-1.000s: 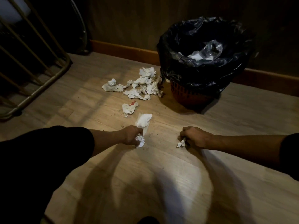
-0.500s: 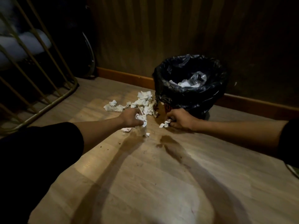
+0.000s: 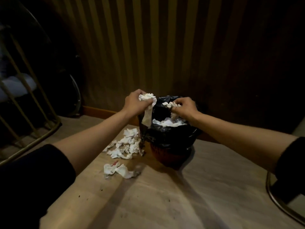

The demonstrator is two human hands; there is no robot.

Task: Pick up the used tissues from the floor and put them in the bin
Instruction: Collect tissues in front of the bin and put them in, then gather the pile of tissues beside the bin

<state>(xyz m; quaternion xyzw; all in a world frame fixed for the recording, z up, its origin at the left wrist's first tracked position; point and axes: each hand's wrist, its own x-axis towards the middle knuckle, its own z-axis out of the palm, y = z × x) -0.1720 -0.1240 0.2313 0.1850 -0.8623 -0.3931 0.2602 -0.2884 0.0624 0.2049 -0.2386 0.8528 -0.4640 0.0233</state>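
Step in hand: deposit. The left hand (image 3: 133, 103) clenches a wad of tissues (image 3: 147, 97); the right hand (image 3: 184, 107) pinches a smaller wad (image 3: 170, 104), both over the bin (image 3: 173, 138), apparently above its opening. Next: release both, then gather the floor tissues (image 3: 127, 144) beside the bin.

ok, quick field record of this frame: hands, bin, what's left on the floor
left hand: shut on crumpled tissue, one end dangling at the bin's rim
right hand: shut on small tissue wad, above the bin opening
bin: black liner, white tissues inside
floor pile: tissues beside the bin
red-stained tissue: alone, nearer the camera
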